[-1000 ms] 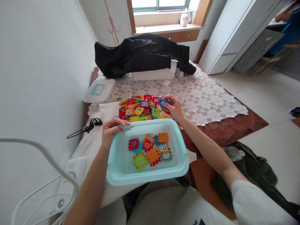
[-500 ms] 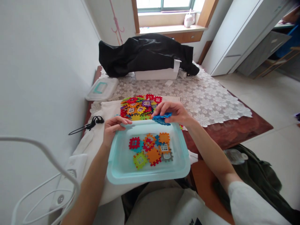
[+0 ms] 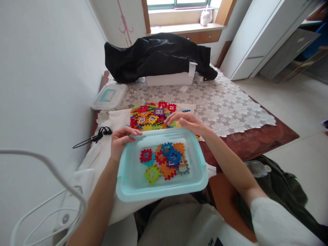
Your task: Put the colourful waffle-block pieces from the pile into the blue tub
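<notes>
My left hand [image 3: 120, 138] grips the far left rim of a light teal plastic tub [image 3: 133, 186] that rests on my lap and the table edge. Inside lie several coloured toothed plastic tiles, with a blue tile [image 3: 172, 155] on top of them. My right hand [image 3: 188, 122] hovers over the tub's far rim with its fingers spread and nothing in them. Just beyond it a heap of coloured tiles [image 3: 151, 116] lies on a white cloth [image 3: 115, 119].
The tub's lid [image 3: 109, 96] lies at the left by the wall. A black earphone cable [image 3: 96, 138] sits left of my left hand. A black garment [image 3: 156, 56] covers a white box [image 3: 167, 79] at the table's far end. A white cable [image 3: 51, 177] loops at lower left.
My right hand carried a blue tile from the heap to the tub and let it go; the tile now lies among the others in the tub. My left hand kept its hold.
</notes>
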Demonstrator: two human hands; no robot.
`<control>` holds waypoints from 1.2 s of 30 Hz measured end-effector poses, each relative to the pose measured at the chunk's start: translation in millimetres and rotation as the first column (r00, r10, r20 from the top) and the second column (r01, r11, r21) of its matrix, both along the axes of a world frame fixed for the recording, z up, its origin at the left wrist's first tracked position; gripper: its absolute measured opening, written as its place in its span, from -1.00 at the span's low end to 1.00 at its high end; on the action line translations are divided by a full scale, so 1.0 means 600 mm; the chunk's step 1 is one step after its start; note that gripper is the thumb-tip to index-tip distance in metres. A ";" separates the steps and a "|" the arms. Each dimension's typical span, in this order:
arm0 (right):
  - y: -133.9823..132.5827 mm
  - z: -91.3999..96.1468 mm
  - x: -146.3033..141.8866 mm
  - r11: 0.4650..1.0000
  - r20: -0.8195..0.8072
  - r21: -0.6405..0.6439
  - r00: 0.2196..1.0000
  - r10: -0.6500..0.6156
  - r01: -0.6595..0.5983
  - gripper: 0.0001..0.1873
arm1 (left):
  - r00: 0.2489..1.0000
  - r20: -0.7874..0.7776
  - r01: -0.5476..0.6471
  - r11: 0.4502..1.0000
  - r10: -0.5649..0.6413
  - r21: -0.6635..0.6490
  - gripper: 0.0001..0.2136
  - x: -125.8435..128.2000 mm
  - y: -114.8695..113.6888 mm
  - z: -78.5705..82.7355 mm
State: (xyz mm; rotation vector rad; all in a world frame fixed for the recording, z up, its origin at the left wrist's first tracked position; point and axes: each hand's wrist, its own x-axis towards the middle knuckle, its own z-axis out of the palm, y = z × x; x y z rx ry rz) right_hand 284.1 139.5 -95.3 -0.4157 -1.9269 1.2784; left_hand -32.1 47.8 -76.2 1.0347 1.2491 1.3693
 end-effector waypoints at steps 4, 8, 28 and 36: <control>0.034 -0.051 0.013 0.909 0.171 0.097 0.893 -0.417 0.406 -0.46 | 1.000 -0.003 -0.014 1.000 0.014 0.013 -0.94 0.002 -0.002 -0.002; 0.049 -0.103 0.017 0.872 0.448 0.302 0.750 -0.487 0.385 -0.18 | 1.000 -0.005 -0.011 1.000 0.011 0.024 -0.94 0.000 -0.002 -0.004; 0.039 -0.113 -0.015 0.800 0.591 0.497 0.544 -0.596 0.336 -0.38 | 0.998 0.055 0.012 0.999 -0.014 0.034 -0.89 0.005 0.003 -0.001; 0.047 -0.129 -0.018 0.781 0.498 0.487 0.610 -0.617 0.392 -0.43 | 0.998 0.071 -0.002 1.000 0.000 0.027 -0.89 0.006 0.002 -0.003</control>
